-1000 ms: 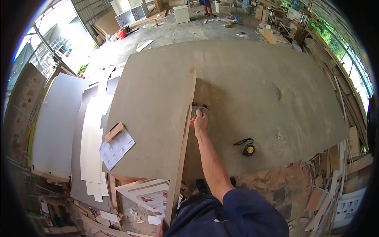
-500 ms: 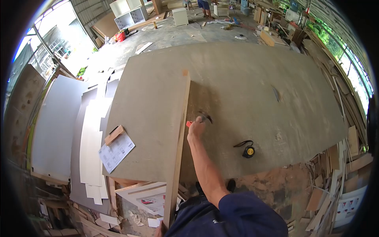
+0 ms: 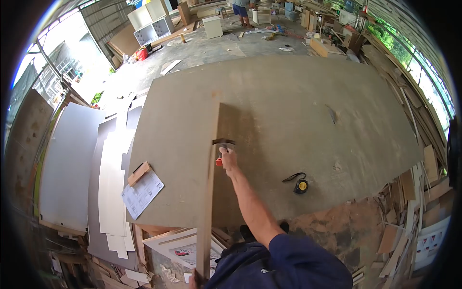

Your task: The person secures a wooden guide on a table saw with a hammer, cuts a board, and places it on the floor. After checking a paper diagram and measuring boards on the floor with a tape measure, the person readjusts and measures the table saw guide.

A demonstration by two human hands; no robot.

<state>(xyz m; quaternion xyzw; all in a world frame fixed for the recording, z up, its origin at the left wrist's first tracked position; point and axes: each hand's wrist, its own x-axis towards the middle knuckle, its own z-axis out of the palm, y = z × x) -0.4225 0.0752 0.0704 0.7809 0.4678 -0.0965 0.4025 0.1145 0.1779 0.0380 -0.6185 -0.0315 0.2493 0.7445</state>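
Observation:
My right hand point(image 3: 229, 159) is closed around the red handle of a hammer point(image 3: 224, 142), whose dark head lies over the top edge of a long wooden board point(image 3: 208, 202). The board stands on edge on a large grey-brown panel point(image 3: 288, 106) and reaches past its near edge. At the bottom of the view, my left hand point(image 3: 194, 279) holds the board's near end, mostly hidden. On the panel's right part rests a black and yellow tape measure point(image 3: 301, 186) with a strap.
A printed sheet point(image 3: 143, 195) lies at the panel's left, under a small wood block point(image 3: 139, 174). White panels point(image 3: 72, 164) stand at the left, and wood scraps point(image 3: 392, 241) at the right. A person point(image 3: 240, 10) stands far back.
My right hand and the hammer have moved left, bringing the hammer head over the board. The board's far end has shifted left and nearer. The view has shifted slightly.

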